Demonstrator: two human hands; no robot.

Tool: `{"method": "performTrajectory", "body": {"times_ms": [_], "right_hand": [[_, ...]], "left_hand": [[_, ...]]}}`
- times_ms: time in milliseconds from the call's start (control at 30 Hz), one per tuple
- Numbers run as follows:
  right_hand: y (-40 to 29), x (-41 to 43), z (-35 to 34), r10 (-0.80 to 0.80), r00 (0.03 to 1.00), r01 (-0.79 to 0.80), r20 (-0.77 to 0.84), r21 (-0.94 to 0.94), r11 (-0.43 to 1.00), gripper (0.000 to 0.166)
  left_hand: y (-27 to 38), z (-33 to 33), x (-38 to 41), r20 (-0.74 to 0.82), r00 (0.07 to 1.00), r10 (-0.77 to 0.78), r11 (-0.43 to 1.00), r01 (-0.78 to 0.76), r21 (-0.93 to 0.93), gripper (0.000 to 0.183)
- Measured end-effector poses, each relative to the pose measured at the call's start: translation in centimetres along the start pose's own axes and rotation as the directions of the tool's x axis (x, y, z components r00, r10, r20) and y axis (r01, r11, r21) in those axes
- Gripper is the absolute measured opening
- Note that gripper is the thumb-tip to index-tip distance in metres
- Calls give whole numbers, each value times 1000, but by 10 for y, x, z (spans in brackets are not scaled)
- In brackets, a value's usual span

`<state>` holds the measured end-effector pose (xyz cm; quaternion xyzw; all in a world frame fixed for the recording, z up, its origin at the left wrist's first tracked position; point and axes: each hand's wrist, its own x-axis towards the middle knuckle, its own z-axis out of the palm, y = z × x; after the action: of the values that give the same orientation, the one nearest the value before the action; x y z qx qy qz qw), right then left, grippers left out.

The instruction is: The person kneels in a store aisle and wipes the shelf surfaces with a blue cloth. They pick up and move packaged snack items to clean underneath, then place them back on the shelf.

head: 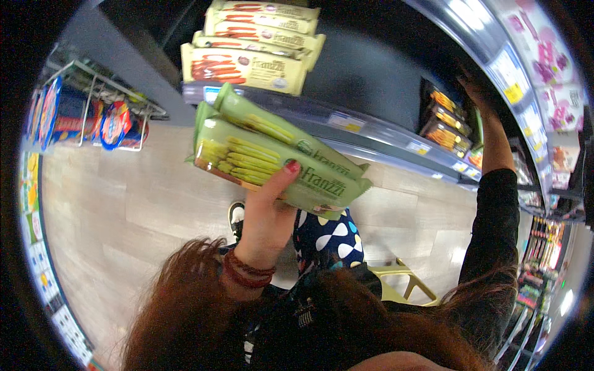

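Observation:
My left hand (269,204) grips two green Franzzi biscuit packets (274,171) above the floor, the thumb pressed across the front one. Pictures of green stick biscuits show on both wrappers. At the right, my right hand (475,90) reaches into the dark shelf. Its fingers fade into shadow, so whether they hold anything is hidden. Beside that forearm stand several dark packets (445,123) with golden biscuit pictures, with a green edge of another pack showing close to the wrist. Cream Franzzi packets (250,67) are lined up on the shelf at upper left.
The dark shelf (366,79) has a front rail with price tags (345,121). An upper shelf edge (510,76) carries pink-printed boxes (559,106). A wire rack (86,111) with blue-and-red packs hangs at left. A yellow-green plastic frame (408,285) stands on the floor beside my legs.

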<state>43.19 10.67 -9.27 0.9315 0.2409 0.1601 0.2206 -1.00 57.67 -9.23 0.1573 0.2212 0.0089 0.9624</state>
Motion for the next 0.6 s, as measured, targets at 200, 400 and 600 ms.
{"method": "performTrajectory", "body": {"times_ms": [200,400,600], "right_hand": [[-33,16,25,25,999,-27,21,102,994,49],[-58,28,12,148,987,-158,62,213,964,46],[-114,85,-22,140,989,-119,-46,316,941,43]], "left_hand": [[8,-7,-10,-76,997,34,999,-32,23,41],[30,-8,-23,-171,983,-62,998,58,-29,40],[27,-1,-7,-121,991,-53,998,49,-40,38]]}}
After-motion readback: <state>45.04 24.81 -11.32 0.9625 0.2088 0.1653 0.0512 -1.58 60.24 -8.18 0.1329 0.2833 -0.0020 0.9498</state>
